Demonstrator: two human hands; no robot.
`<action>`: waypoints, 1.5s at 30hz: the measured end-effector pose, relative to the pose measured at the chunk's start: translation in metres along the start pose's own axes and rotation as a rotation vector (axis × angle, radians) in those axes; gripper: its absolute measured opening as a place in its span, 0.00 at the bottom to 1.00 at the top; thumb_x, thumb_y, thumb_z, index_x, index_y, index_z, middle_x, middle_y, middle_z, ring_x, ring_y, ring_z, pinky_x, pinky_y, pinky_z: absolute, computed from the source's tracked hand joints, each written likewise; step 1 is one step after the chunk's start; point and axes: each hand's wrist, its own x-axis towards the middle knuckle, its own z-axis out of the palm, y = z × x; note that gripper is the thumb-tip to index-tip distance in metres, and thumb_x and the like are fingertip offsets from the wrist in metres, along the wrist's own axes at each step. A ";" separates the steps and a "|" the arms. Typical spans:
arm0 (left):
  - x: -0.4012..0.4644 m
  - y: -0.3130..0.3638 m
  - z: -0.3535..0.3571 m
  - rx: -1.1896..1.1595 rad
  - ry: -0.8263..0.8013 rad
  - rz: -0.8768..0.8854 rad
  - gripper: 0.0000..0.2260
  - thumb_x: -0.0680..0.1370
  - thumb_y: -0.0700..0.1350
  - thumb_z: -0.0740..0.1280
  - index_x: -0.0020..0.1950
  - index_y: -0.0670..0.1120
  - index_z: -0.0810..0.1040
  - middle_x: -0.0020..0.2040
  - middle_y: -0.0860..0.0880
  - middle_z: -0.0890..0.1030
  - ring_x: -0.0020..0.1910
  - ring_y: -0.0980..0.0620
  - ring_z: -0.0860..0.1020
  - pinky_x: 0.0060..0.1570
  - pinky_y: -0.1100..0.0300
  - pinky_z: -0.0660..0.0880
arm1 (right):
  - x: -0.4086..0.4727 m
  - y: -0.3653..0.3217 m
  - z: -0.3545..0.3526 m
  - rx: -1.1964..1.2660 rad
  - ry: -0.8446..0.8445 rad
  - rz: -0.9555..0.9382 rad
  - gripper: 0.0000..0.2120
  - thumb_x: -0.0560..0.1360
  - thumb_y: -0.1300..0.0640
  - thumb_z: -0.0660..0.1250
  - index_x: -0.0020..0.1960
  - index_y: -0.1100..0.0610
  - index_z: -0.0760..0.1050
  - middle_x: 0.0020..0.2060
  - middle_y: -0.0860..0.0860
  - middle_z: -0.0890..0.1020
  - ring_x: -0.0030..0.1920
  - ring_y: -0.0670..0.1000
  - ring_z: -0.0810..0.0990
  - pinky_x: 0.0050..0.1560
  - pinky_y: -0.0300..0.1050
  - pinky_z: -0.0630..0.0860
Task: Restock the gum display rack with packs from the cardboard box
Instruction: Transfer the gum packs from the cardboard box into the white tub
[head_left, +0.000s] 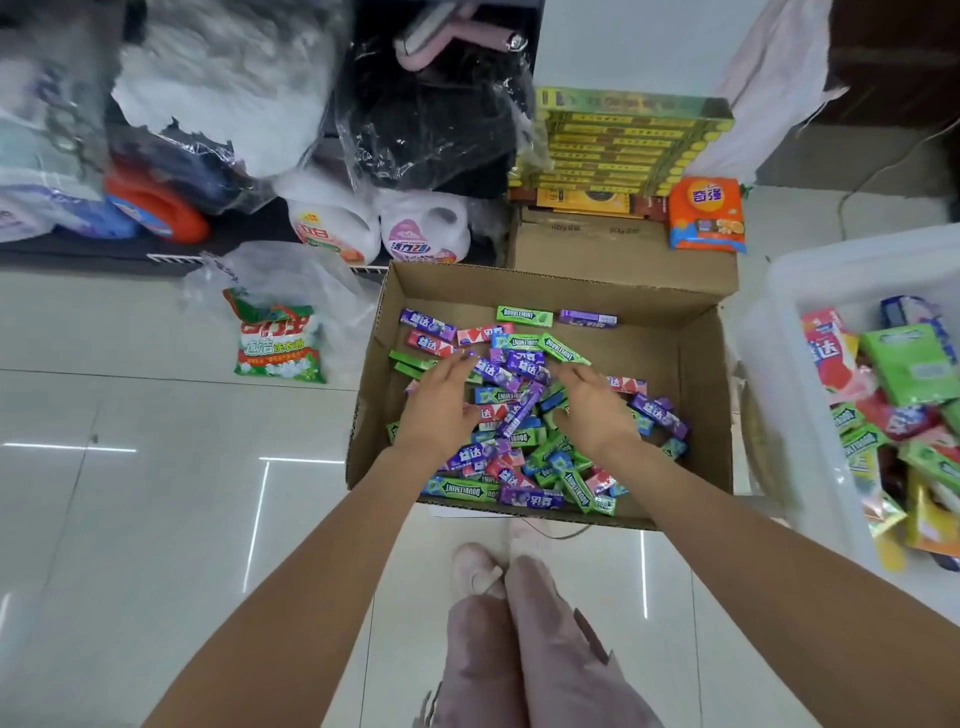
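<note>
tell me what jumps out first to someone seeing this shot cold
The open cardboard box on the floor at centre, heaped with green, purple and pink gum packs, draws the eye first, with the left hand and right hand both reaching into the heap. Behind it stands the yellow-green display rack, and a clear bin of more packs sits at the right.

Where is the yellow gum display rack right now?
In the head view, the gum display rack stands upper right of centre, on a closed carton behind the open cardboard box, with an orange packet beside it.
</note>
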 end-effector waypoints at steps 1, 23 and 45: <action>0.005 0.000 0.004 0.008 -0.004 0.018 0.29 0.77 0.41 0.65 0.76 0.50 0.58 0.76 0.50 0.57 0.74 0.48 0.58 0.71 0.48 0.61 | 0.003 0.003 0.003 -0.022 -0.003 0.003 0.31 0.75 0.65 0.63 0.75 0.53 0.57 0.70 0.53 0.66 0.69 0.55 0.65 0.64 0.50 0.70; 0.058 0.029 0.016 0.328 0.001 0.254 0.22 0.77 0.44 0.66 0.71 0.50 0.67 0.67 0.48 0.69 0.67 0.47 0.64 0.67 0.51 0.62 | 0.019 0.032 0.004 0.334 0.184 0.178 0.15 0.78 0.52 0.63 0.58 0.61 0.75 0.50 0.58 0.77 0.43 0.52 0.71 0.42 0.43 0.65; -0.027 0.123 -0.032 -0.747 0.390 0.026 0.03 0.75 0.45 0.70 0.48 0.51 0.78 0.44 0.57 0.80 0.44 0.61 0.77 0.42 0.76 0.71 | -0.062 0.017 -0.090 0.740 0.448 0.031 0.13 0.78 0.50 0.63 0.51 0.60 0.77 0.42 0.50 0.81 0.42 0.47 0.77 0.40 0.38 0.71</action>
